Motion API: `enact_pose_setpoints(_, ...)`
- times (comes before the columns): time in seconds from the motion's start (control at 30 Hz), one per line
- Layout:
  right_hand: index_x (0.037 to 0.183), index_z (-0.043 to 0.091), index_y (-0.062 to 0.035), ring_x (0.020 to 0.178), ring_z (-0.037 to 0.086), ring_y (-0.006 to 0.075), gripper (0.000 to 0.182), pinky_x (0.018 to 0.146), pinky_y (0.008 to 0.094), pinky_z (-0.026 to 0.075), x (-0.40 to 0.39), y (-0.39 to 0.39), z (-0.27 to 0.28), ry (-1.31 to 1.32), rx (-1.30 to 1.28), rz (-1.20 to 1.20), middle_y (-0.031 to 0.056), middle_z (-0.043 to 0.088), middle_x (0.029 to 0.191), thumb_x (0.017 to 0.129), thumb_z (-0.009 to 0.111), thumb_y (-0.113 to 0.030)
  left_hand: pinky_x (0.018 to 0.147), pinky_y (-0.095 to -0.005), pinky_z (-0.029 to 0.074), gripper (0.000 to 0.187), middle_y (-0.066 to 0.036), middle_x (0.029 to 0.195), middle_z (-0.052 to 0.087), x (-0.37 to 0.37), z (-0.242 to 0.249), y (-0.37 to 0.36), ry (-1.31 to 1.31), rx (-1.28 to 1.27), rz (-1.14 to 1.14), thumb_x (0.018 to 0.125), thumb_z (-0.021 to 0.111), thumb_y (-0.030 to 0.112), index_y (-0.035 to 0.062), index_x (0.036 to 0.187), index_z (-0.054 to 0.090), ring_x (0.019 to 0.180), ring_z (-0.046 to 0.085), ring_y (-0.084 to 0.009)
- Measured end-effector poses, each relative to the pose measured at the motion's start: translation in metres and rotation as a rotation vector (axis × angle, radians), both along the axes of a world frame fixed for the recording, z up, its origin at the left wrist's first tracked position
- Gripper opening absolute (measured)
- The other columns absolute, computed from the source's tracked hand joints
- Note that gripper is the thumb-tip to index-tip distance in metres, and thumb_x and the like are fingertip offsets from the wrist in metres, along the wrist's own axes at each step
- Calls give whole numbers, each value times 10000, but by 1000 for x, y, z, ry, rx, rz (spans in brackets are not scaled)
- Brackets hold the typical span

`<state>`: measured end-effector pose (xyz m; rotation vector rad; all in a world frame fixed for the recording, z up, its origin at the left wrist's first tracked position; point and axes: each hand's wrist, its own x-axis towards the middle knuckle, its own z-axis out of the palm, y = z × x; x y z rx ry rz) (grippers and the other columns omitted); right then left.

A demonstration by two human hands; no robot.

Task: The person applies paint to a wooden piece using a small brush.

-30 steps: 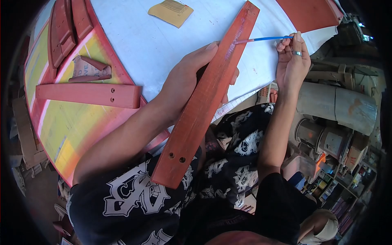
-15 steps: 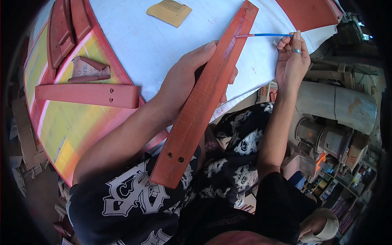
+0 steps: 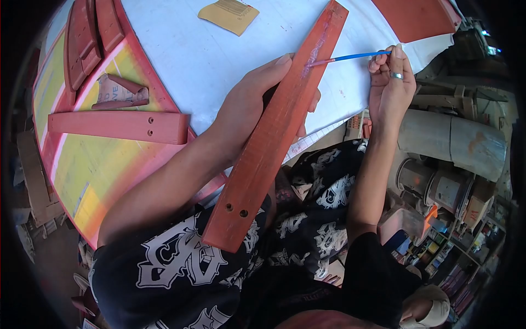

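Note:
A long reddish wooden plank [image 3: 263,148] with two holes near its lower end slants across the middle of the view. My left hand [image 3: 249,98] is wrapped around it from the left, its thumb along the edge and fingertips showing on the far side. My right hand [image 3: 392,79], with a ring on one finger, pinches the end of a thin blue paintbrush [image 3: 356,56]. The brush tip touches the plank's upper part, where a wet-looking purplish streak [image 3: 315,49] runs lengthwise.
A piece of tan sandpaper [image 3: 228,15] lies on the white table cover [image 3: 175,49]. To the left, a second red plank with two holes [image 3: 118,126], a curled sandpaper piece [image 3: 123,93] and other red wooden parts [image 3: 82,49] rest on a yellow-and-pink board [image 3: 98,175].
The brush tip has moved down along the plank toward me, and the purplish streak reaches further down. The brush now tilts more. My left hand and the plank have hardly moved.

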<state>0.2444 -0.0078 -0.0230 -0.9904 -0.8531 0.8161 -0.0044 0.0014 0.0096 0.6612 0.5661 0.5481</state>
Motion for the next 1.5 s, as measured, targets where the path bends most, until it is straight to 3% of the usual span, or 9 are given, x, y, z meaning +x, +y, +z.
enact_pose_setpoints(0.33, 966, 576, 30, 714, 567, 124, 203, 662, 238, 472, 7, -3, -7, 27, 59, -192, 74, 605, 794, 985, 541, -169, 559, -244, 501, 428, -63, 813, 593, 2, -3, 0, -9, -17, 1, 1023, 309, 406, 43, 1062, 531, 590, 588, -121)
enact_pose_setpoints(0.67, 970, 571, 29, 707, 561, 129, 204, 656, 249, 469, -1, -17, -5, 11, 81, -217, 82, 598, 785, 985, 542, -173, 583, -249, 499, 409, -61, 811, 589, 2, -3, 0, -3, 9, -3, 1022, 318, 393, 45, 1058, 531, 610, 580, -121)
enact_pose_setpoints(0.77, 968, 569, 28, 701, 554, 130, 212, 659, 250, 464, -10, -26, -2, 4, 69, -212, 82, 593, 778, 986, 540, -181, 446, -167, 441, 470, -74, 834, 541, 6, 0, -4, 28, 25, 44, 1025, 315, 411, 12, 1167, 517, 554, 487, -56)
enact_pose_setpoints(1.07, 971, 569, 22, 697, 545, 121, 228, 664, 244, 454, -27, -48, 1, -8, 55, -192, 77, 591, 777, 995, 523, -200, 475, -179, 450, 446, -82, 850, 546, 4, -3, -2, -21, 37, 10, 1037, 299, 378, 9, 1175, 508, 591, 499, -67)
enact_pose_setpoints(1.17, 973, 567, 19, 700, 546, 119, 231, 664, 241, 454, -26, -49, 0, -9, 62, -199, 75, 592, 780, 997, 520, -206, 570, -252, 493, 393, -54, 795, 587, 4, -4, 0, 6, 15, 0, 1025, 299, 368, 56, 1031, 538, 613, 576, -122)
enact_pose_setpoints(1.27, 974, 567, 17, 703, 548, 116, 232, 667, 237, 455, -27, -50, -1, 10, 57, -218, 70, 594, 784, 999, 517, -208, 483, -190, 434, 436, -85, 855, 552, 6, -4, -2, -14, 15, 20, 1038, 312, 375, 9, 1180, 501, 612, 510, -72)
enact_pose_setpoints(1.5, 972, 566, 11, 707, 551, 112, 226, 670, 238, 458, -34, -53, -2, 17, 48, -206, 65, 597, 792, 999, 516, -208, 480, -192, 436, 434, -85, 847, 556, 6, -4, -2, -6, 34, 27, 1041, 299, 371, 16, 1190, 497, 598, 510, -75)
